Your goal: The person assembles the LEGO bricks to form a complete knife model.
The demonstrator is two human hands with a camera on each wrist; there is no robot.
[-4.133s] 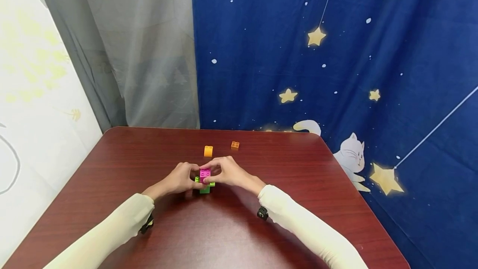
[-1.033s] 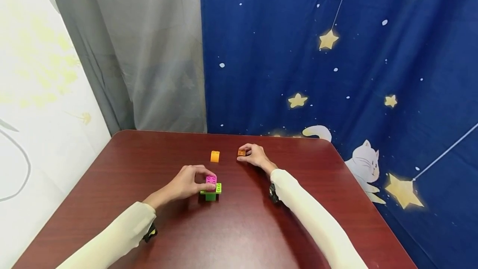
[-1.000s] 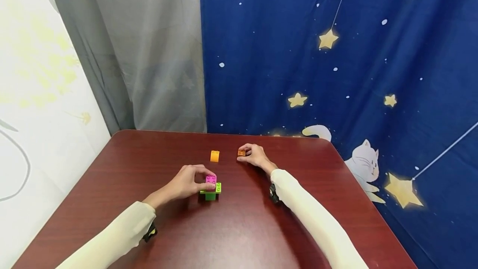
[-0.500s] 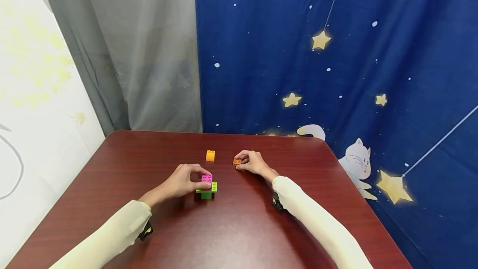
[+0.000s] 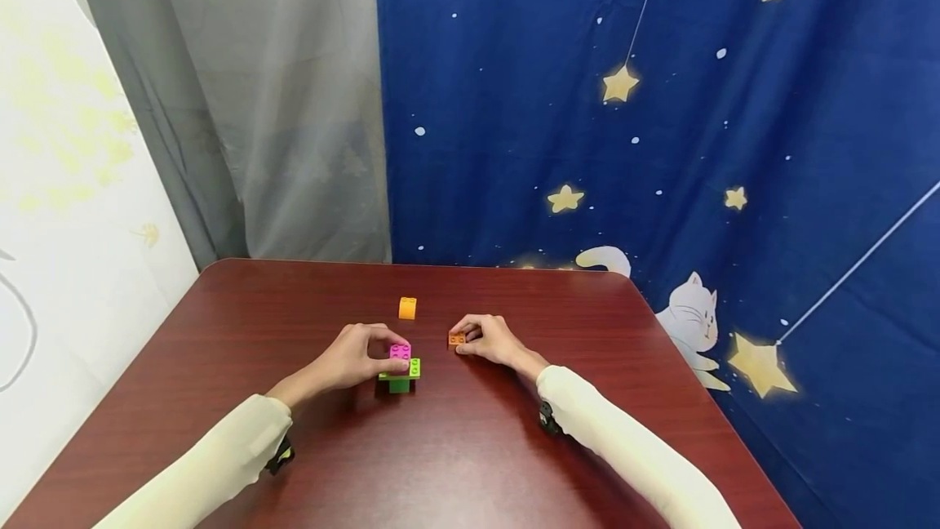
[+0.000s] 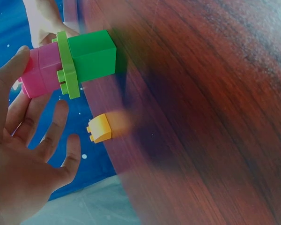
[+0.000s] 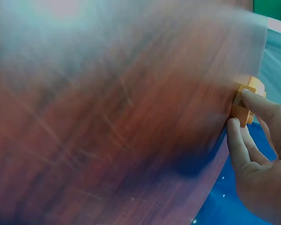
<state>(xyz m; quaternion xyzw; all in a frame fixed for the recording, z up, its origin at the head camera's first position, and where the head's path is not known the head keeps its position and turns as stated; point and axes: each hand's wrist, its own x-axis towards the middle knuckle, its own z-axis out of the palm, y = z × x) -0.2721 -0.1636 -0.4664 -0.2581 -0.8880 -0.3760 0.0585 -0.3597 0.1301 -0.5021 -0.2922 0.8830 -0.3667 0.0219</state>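
My left hand [image 5: 351, 357] grips the pink part of a small brick stack between thumb and fingers. Two pink bricks [image 6: 49, 68], one on the other, sit on a lime-green plate [image 6: 68, 65] with studs, and a green brick [image 6: 94, 55] forms the base, standing on the table. To the right of that stack, my right hand [image 5: 498, 341] pinches a small orange brick [image 5: 457, 340] low over the table, apart from the stack. The right wrist view shows thumb and fingertip on the orange brick [image 7: 240, 112]; whether it touches the tabletop I cannot tell.
A yellow-orange brick with a curved side [image 5: 407, 308] lies on the dark red-brown table [image 5: 470, 447], beyond the stack. Grey and blue curtains [image 5: 499, 129] hang behind the far edge.
My right hand left the pink bricks, took hold of the orange brick at the back, and has drawn it nearer. My left hand stays on the stack.
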